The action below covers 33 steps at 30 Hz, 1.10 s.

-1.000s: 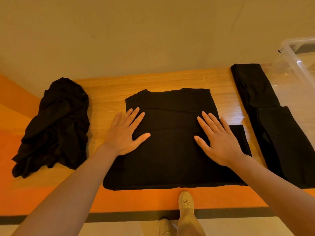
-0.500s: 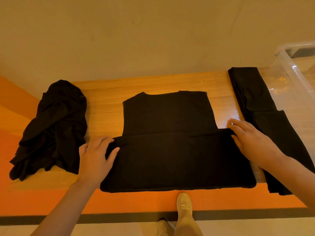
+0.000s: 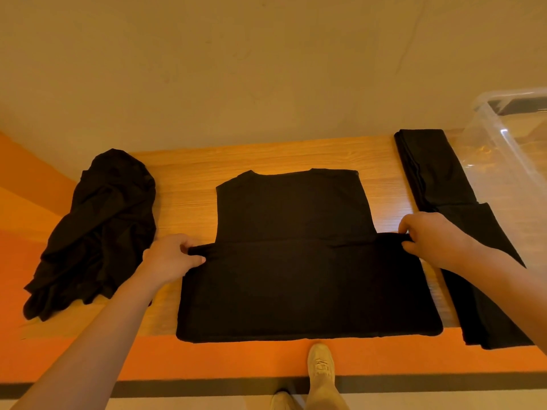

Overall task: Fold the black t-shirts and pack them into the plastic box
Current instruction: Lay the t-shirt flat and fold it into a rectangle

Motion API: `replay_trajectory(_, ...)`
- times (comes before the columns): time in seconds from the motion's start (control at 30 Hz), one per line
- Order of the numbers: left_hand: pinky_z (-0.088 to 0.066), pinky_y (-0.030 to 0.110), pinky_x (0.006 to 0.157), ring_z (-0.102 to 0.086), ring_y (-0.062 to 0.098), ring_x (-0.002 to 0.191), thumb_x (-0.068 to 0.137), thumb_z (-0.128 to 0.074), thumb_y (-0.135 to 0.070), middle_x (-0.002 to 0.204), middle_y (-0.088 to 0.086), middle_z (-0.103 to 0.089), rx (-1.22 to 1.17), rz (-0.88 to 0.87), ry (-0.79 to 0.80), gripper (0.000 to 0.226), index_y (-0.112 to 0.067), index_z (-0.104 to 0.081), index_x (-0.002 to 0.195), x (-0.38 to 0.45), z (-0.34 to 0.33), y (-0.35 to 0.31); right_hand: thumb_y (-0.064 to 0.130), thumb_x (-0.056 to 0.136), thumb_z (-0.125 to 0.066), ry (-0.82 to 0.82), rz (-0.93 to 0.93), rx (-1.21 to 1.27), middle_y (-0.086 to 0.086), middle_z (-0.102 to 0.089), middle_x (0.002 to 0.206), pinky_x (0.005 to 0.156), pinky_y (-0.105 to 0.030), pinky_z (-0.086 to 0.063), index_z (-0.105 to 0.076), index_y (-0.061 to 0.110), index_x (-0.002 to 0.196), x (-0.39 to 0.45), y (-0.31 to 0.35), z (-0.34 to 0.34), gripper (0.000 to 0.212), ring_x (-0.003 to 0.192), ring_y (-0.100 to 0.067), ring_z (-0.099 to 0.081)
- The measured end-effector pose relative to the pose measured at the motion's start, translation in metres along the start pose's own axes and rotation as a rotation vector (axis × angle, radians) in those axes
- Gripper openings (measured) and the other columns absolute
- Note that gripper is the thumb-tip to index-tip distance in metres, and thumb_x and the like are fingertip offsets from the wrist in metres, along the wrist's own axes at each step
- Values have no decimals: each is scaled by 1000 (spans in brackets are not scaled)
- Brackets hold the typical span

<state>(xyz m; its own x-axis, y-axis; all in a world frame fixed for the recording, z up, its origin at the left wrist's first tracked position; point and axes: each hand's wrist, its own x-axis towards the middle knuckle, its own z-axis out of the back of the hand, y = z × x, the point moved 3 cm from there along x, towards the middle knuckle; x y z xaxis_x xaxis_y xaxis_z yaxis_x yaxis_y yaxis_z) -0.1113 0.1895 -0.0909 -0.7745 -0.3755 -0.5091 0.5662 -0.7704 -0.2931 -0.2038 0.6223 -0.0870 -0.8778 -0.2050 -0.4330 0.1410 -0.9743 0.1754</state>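
Observation:
A black t-shirt (image 3: 296,261) lies flat in the middle of the wooden table (image 3: 189,184), sleeves folded in, neckline toward the wall. Its lower half is doubled up, with the folded edge running across the middle. My left hand (image 3: 171,257) pinches the left end of that edge. My right hand (image 3: 429,236) pinches the right end. A crumpled pile of black t-shirts (image 3: 97,226) sits at the left. Folded black t-shirts (image 3: 444,184) lie in a long strip at the right. The clear plastic box (image 3: 512,143) stands at the far right.
The table backs onto a plain beige wall and has an orange front edge (image 3: 207,356). My shoes (image 3: 319,365) show on the floor below the front edge. Bare wood shows between the middle shirt and the piles on either side.
My hands left the flat shirt, took hold of its lower part and brought it up over the middle. They now pinch the two ends of the folded edge.

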Motion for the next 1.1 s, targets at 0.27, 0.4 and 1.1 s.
replay_trajectory(0.27,-38,22,64,-57,7,82,87,-69,-29,86,-3,-64,-239,-65,-149,13,-17,-65,83,-20,12,10,16,86,-68,-68,32,216,6,-57,88,68,-19,-41,-56,25,91,-16,-11,6,16,78,-6,-54)
replay_trajectory(0.4,-38,18,65,-58,4,83,88,-68,-29,86,-5,-67,-292,-118,-189,8,-21,-70,88,-29,20,13,15,84,-70,-146,0,357,10,-59,84,63,-13,-37,-61,23,94,-27,-14,15,16,78,0,-54)
replay_trajectory(1.1,-41,22,80,-57,0,81,93,-61,-27,83,-6,-66,-600,-207,-321,11,-34,-62,84,1,101,-43,25,81,-73,-370,-22,795,7,-65,65,69,-22,-47,-69,23,86,16,-12,117,6,61,-3,-58)
